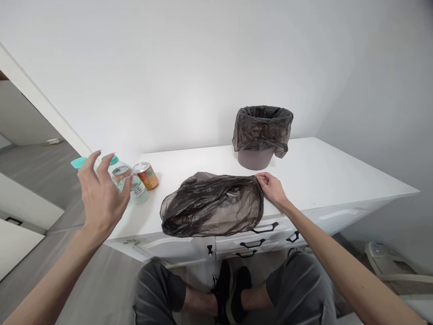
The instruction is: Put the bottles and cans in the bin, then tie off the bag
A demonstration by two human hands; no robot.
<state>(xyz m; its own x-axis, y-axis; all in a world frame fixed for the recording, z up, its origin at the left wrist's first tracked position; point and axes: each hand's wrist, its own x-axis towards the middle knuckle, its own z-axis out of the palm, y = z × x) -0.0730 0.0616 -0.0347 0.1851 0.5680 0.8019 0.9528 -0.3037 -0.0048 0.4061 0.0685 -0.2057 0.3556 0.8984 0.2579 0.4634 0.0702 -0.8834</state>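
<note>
A dark translucent plastic bag [213, 205] lies along the front of the white cabinet top, its near edge hanging slightly over. My right hand [271, 187] pinches the bag's right end. On the left, my left hand [103, 194] is raised with fingers spread and curved, holding nothing visible, in front of clear bottles. One bottle [139, 192] has a pale green label; a teal cap [79, 163] shows left of my fingers, and another teal cap [114, 160] shows behind them. Beside the bottles stands an orange and red can [146, 176].
At the back of the white cabinet top [338, 176] stands a small bin [256, 158] lined with a dark bag [263, 128] folded over its rim. Drawers with black handles [252, 244] are below the front edge. A pale chair-like object [389, 262] is at the lower right.
</note>
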